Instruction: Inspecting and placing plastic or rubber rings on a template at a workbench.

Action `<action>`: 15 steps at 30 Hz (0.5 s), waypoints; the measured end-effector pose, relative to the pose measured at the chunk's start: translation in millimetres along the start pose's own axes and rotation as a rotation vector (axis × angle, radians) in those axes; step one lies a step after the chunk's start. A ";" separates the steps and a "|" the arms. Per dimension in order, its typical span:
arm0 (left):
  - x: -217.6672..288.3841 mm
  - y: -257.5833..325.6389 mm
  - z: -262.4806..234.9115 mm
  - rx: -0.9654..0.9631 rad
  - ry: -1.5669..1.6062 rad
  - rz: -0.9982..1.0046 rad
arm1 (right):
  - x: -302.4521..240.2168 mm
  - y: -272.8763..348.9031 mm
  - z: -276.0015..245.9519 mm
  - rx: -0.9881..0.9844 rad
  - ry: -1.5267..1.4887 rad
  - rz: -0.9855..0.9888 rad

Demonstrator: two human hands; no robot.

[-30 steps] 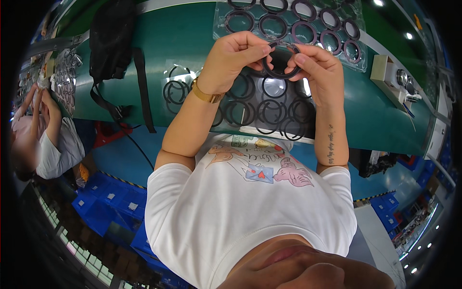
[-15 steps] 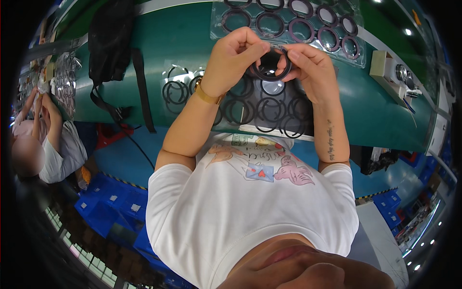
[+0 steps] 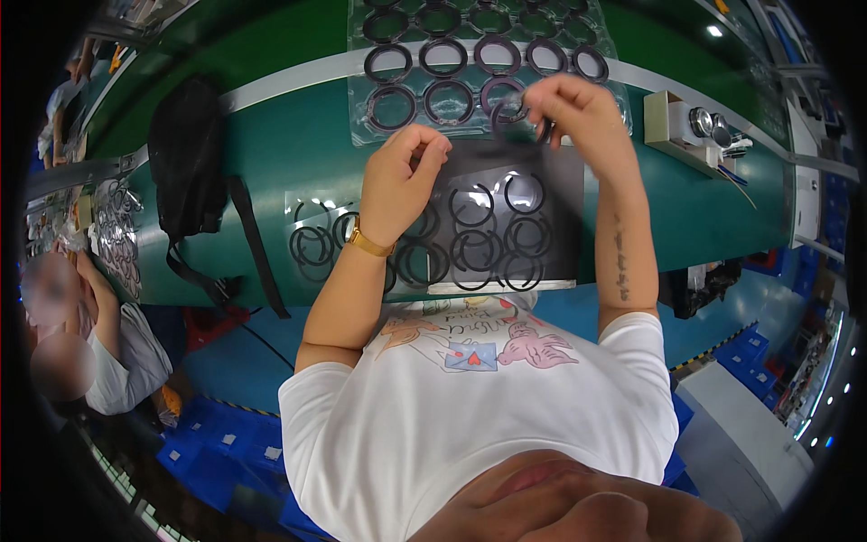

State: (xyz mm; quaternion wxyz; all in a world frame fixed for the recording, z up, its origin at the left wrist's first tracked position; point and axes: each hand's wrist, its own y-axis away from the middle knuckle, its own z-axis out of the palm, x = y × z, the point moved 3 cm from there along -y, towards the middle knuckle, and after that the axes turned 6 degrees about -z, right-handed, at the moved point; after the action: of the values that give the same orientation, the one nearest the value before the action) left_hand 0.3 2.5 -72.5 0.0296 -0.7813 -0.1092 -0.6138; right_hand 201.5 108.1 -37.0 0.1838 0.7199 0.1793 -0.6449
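Observation:
A dark round ring with a clear, lens-like centre [image 3: 520,131], blurred by motion, is pinched in the fingers of my right hand [image 3: 578,113]. It is over the near edge of a clear plastic tray [image 3: 363,137] that holds rows of similar dark rings. Off to the left, my left hand [image 3: 406,172] is raised with its fingers curled in, and nothing shows between them. Below the hands, thin black open rings [image 3: 476,251] lie in clusters, some on a clear sheet and some over a black mat [image 3: 564,194].
A black bag [image 3: 185,154] with a loose strap lies on the green table [image 3: 262,126] to the left. At the right stands an open box [image 3: 664,126] with round metal-topped items and thin tools. Other people [image 3: 126,352] sit at the far left.
My left hand has let go of the ring and moved down and left. My right hand has carried the ring to the tray's edge. The view has shifted, showing more of the tray.

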 end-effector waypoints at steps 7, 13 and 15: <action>6.5 5.2 8.2 -0.226 -0.348 0.201 | 55.9 -114.2 -35.0 0.502 0.089 -0.086; 14.8 17.9 7.5 -0.382 -0.642 0.421 | 53.5 -133.1 -33.4 0.442 1.006 -0.322; 12.4 22.6 8.2 -0.399 -0.686 0.405 | 39.8 -118.6 -36.9 0.423 0.920 -0.360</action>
State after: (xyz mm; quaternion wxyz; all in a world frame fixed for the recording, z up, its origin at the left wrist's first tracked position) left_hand 15.5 -16.4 -60.6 -0.0400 -0.9358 0.1634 -0.3098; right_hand 178.7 230.3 -76.8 -0.1762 0.9074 0.2278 -0.3061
